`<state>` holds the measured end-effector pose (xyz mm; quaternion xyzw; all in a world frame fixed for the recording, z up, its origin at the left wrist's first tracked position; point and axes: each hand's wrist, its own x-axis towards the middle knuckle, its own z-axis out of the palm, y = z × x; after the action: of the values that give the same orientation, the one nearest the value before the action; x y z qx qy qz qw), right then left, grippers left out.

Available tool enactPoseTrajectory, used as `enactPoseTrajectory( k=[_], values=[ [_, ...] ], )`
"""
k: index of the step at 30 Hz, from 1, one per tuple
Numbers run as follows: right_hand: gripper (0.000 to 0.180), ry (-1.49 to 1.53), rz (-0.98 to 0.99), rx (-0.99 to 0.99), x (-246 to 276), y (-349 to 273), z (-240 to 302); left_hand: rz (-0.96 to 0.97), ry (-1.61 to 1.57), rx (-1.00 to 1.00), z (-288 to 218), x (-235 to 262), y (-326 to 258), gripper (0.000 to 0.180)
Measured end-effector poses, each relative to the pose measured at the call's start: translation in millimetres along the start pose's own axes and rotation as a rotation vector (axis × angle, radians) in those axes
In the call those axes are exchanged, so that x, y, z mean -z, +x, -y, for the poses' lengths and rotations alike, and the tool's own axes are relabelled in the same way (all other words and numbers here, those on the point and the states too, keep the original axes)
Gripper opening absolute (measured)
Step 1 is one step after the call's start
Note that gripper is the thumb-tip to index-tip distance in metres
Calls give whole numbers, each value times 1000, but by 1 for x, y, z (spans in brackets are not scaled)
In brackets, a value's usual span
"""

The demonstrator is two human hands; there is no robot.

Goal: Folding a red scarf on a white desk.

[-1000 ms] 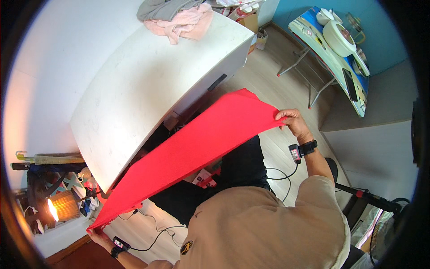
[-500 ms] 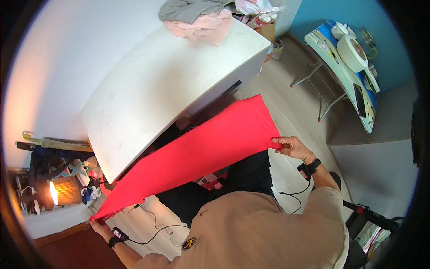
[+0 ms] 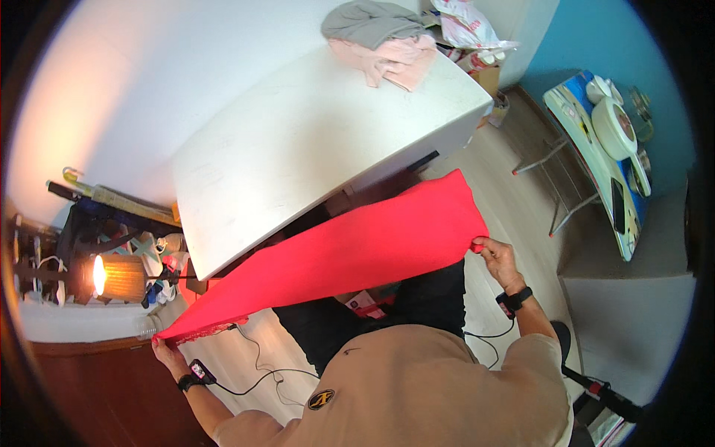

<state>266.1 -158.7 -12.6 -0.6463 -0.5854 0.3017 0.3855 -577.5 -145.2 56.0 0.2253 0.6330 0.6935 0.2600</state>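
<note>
A long red cloth is stretched across in front of me, above my lap. My left hand pinches its narrow lower-left end, where a lacy edge hangs down. At the other end, my right hand grips a bunched bit of the edge between thumb and fingers. The cloth is wide on the right and tapers to the left, seemingly folded. Whether it is a garment or a plain sheet, I cannot tell. Its upper side passes before the front of a white table, hiding part of what lies underneath.
A grey cloth lies over a pink cloth on the white table's far end. At left stands a lit lamp beside shoes and umbrellas. A folding table at right holds a white pan and a phone.
The view has swung, so the room's things sit further right in the picture. Both hands still hold the red cloth by its ends, and it remains stretched between them.
</note>
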Motion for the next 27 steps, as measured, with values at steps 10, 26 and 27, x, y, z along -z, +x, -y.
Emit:
enactPoseTrajectory(
  k=[10, 26, 27],
  values=[
    [12, 53, -243, 160, 60, 61, 53, 7, 71, -180, -47, -48, -4, 10],
    [32, 14, -424, 312, 216, 338, 212, 104, 333, -649, -205, -161, 99, 14],
    [33, 25, -444, 271, 218, 373, 227, 79, 401, -632, -211, -172, 124, 14]
  ],
)
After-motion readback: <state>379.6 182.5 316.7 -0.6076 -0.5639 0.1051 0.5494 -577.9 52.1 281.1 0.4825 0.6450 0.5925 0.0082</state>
